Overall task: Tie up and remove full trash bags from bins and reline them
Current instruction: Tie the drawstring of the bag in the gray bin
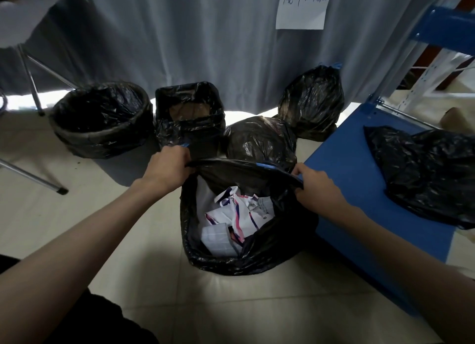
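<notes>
- pale tiled floor (64, 215) with a grey curtain (205, 35) behind, two relined bins and two tied bags lined up along it
- open trash bag (257, 261) sits on the floor up front, probably light, thin crinkly plastic, soft paper waste (239, 220) inside
- left hand (168, 170) and right hand (317, 189) are apart, each pinching the rim, best hold is the blue drawstring (267, 165)
- can't see a bin under it, or how deep the trash goes

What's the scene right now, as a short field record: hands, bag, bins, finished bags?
left hand: grips open bag's rim
right hand: grips rim opposite
open trash bag: on floor, untied, crumpled paper waste inside
round bin: lined
square bin: lined
tied bags: one behind open bag, one by curtain
loose bag: on blue shelf
</notes>
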A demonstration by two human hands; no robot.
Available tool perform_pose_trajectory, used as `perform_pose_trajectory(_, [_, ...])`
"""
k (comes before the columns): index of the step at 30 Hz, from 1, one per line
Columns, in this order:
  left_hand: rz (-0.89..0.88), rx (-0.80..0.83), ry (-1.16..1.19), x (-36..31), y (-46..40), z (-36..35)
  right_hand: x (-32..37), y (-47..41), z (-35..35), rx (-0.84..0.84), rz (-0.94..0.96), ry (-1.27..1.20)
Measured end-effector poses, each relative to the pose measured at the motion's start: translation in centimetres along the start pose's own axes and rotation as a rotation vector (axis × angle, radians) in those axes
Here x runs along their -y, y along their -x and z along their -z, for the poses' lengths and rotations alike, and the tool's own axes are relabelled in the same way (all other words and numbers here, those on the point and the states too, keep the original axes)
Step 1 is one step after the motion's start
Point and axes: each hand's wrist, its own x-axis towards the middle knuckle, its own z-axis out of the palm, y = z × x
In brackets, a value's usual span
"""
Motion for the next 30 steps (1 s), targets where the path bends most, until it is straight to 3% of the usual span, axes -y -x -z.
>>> perform_pose_trajectory(7, [-0.038, -0.151, 0.129, 0.7, -0.2, 0.3, -0.5, 0.0, 1.4, -0.151, 0.021, -0.088])
perform_pose_trajectory(14, [-0.188, -0.305, 0.093, -0.6, 1.1, 0.5, 0.3, 0.9, 1.5, -0.107, 0.022, -0.246])
perform_pose_trajectory(16, [-0.3, -0.224, 0.153, -1.9, 2.5, 0.1, 0.6, 1.3, 1.5, -0.037, -0.021, -0.229])
perform_pose_trajectory(19, [-0.406, 0.06, 0.233, -5.2, 5.7, -0.7, 0.6, 2.1, 1.5, 0.061, -0.103, -0.146])
perform_pose_trajectory(24, [-0.494, 0.346, 0.061, -9.1, 10.1, -2.8, 0.7, 4.0, 1.9, 0.175, -0.201, -0.142])
perform_pose_trajectory(27, [-0.508, 0.376, 0.11, -9.2, 9.7, -3.8, 0.9, 5.2, 2.3, 0.297, -0.266, -0.375])
perform_pose_trajectory(30, [-0.479, 0.311, 0.132, -9.0, 9.2, -4.5, 0.9, 6.5, 2.7, 0.302, -0.33, -0.764])
